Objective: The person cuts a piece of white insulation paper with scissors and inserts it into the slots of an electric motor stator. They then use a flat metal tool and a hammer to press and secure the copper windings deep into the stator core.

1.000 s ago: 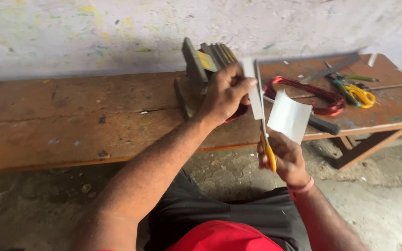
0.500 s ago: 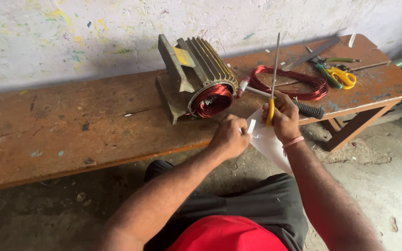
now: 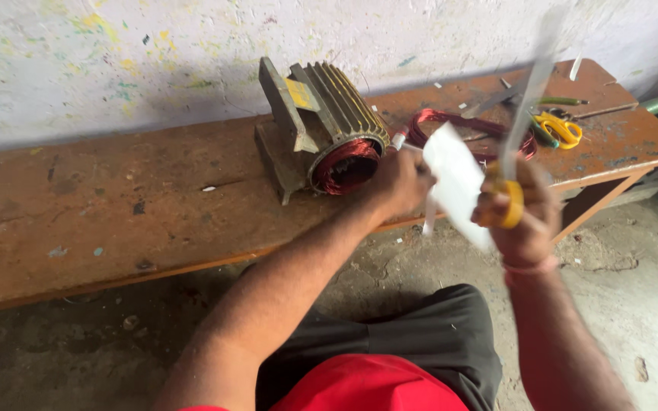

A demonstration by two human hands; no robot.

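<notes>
Bare forearms; red shirt, dark trousers; pink band [image 3: 528, 267] on right wrist

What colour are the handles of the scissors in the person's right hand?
Yellow handles on the scissors, gripped by the right hand; head view.

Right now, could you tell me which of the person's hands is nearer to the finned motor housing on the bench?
Left. The left hand is just right of the motor housing; the right hand is farther right, gripping scissors.
</notes>
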